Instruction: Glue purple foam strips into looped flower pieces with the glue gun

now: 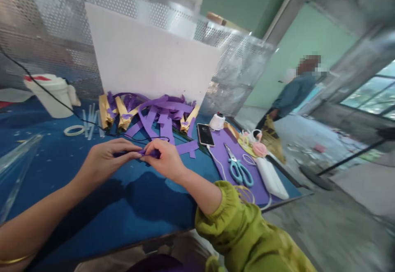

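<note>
Left hand and right hand meeting fingertip to fingertip low over the blue table, both pinched on one small purple strip. Strip stretched between the two pinches, mostly hidden under the fingers, only a short dark-purple bit showing at the middle where thumbs and forefingers close on it. Left fingers curled over one end, right fingers clenched over the other, knuckles up. Just beyond the grip, a heap of purple and gold strips against a white board, with loose purple pieces trailing from the heap toward the right hand. Black cable running across the table from the far left and ending near the fingertips. Past the left hand, a ring of tape and a white tub. To the right of the grip, a phone, then blue-handled scissors lying on a purple sheet. Green sleeve bunched at the right forearm. Well apart, off the table, a person in blue standing.
</note>
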Motion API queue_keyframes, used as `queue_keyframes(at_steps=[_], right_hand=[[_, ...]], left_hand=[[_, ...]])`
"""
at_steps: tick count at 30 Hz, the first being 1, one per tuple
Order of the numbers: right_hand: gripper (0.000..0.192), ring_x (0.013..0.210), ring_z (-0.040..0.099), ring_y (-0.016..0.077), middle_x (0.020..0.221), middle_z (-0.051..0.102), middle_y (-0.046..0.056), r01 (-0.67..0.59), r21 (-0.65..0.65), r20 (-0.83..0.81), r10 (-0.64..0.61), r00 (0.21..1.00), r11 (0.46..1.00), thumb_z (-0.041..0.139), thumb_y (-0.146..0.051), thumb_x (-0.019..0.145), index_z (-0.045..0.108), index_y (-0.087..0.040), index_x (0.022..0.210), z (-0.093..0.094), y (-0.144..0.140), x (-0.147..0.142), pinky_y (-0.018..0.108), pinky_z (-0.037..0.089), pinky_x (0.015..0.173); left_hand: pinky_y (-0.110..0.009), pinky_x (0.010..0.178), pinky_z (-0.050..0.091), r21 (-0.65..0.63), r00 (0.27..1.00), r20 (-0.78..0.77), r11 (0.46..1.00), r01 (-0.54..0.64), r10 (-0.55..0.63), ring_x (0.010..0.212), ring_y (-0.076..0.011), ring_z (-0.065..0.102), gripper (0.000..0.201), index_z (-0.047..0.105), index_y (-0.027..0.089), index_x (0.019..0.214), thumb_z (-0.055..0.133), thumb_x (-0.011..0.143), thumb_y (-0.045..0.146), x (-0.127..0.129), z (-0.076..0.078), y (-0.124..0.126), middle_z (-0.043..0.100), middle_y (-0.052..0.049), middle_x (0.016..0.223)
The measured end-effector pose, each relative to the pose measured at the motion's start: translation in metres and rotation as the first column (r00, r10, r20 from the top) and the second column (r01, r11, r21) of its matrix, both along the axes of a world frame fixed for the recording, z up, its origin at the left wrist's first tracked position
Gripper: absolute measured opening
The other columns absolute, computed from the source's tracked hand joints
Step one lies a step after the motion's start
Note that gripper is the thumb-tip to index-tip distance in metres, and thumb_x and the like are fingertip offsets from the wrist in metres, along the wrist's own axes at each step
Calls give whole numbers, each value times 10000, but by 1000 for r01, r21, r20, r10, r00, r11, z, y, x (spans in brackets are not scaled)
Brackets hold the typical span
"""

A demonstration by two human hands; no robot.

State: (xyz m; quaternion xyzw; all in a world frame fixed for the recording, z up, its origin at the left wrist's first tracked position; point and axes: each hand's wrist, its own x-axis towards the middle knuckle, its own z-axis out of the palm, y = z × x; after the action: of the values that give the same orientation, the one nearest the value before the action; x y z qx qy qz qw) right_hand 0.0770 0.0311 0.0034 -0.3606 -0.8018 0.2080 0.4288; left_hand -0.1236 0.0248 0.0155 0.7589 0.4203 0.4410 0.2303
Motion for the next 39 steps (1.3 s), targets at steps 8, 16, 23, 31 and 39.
queue_keyframes(at_steps=[8,16,23,31,39], right_hand=[[161,849,659,156,869,708,-1,37,-55,37,-35,999,998,730,-288,811,590,-231,758,-2,-3,-3,277,485,804],[176,801,612,143,824,681,-18,107,-55,42,-105,994,993,764,-285,788,602,-223,760,-3,-1,-3,260,451,752],[186,786,610,146,813,676,-16,104,-53,7,-104,995,993,766,-286,785,596,-217,753,-2,-1,-3,260,441,734],[187,773,609,140,805,680,-20,127,-55,-11,-128,992,990,759,-253,786,583,-214,736,-1,1,-3,253,431,712],[168,767,615,144,837,690,-15,158,-47,-59,-160,985,986,737,-239,796,588,-215,723,-2,2,1,268,445,738]], left_hand=[[-279,723,507,42,996,-73,998,49,-45,808,-217,696,239,782,303,780,634,854,475,-2,-4,3,752,-19,855],[-289,736,511,26,998,-54,1000,-13,14,806,-229,699,209,786,301,800,686,791,484,-1,-4,5,761,-22,857],[-304,745,498,3,999,-30,1000,-13,13,809,-231,692,227,782,294,764,687,785,499,-2,0,3,755,-22,839],[-303,704,498,22,999,-36,999,-29,30,764,-230,687,248,772,279,730,684,781,505,-4,2,5,755,-22,794],[-327,786,509,-44,996,-55,996,-77,75,790,-243,685,339,774,226,755,659,769,544,-4,6,5,764,-56,830]])
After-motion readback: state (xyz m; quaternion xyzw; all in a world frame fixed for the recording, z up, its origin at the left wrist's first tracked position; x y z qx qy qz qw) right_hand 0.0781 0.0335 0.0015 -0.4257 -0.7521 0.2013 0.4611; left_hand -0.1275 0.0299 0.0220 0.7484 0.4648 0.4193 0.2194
